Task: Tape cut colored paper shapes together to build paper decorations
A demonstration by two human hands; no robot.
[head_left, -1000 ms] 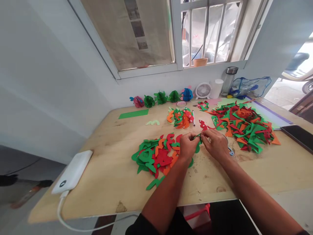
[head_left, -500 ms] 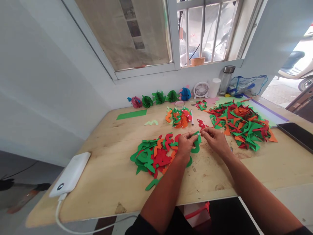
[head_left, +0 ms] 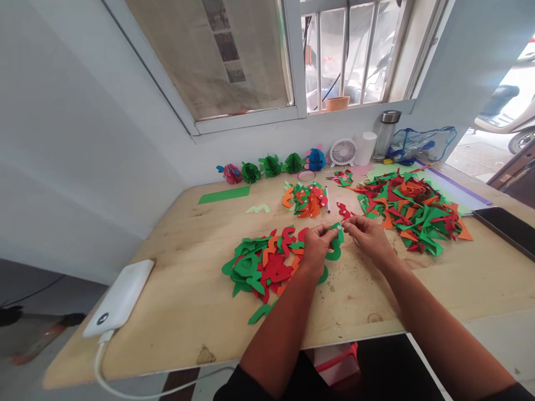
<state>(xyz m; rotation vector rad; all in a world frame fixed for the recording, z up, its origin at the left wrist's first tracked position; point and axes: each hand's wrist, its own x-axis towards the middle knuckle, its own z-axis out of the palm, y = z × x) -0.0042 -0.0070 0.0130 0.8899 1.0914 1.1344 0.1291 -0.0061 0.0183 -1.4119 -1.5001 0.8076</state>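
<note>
My left hand [head_left: 316,244] pinches a green paper cutout [head_left: 335,249] with a small white patch near its top. Close on its right, my right hand [head_left: 364,234] has thumb and forefinger pressed together; whatever is between them is too small to make out. A loose pile of green, red and orange cutouts [head_left: 276,268] lies to the left of and partly under my left wrist. Beyond my hands sits a smaller heap of cutouts with white patches [head_left: 309,200], a pen [head_left: 327,199] beside it. Red zigzag pieces [head_left: 343,211] rest just behind my right hand.
A big heap of paper scraps [head_left: 418,209] and a black phone [head_left: 505,228] are at the right. Along the wall stand paper ornaments [head_left: 271,166], a small fan [head_left: 343,152] and a glass bottle [head_left: 385,136]. A white power bank [head_left: 121,298] lies at the left edge.
</note>
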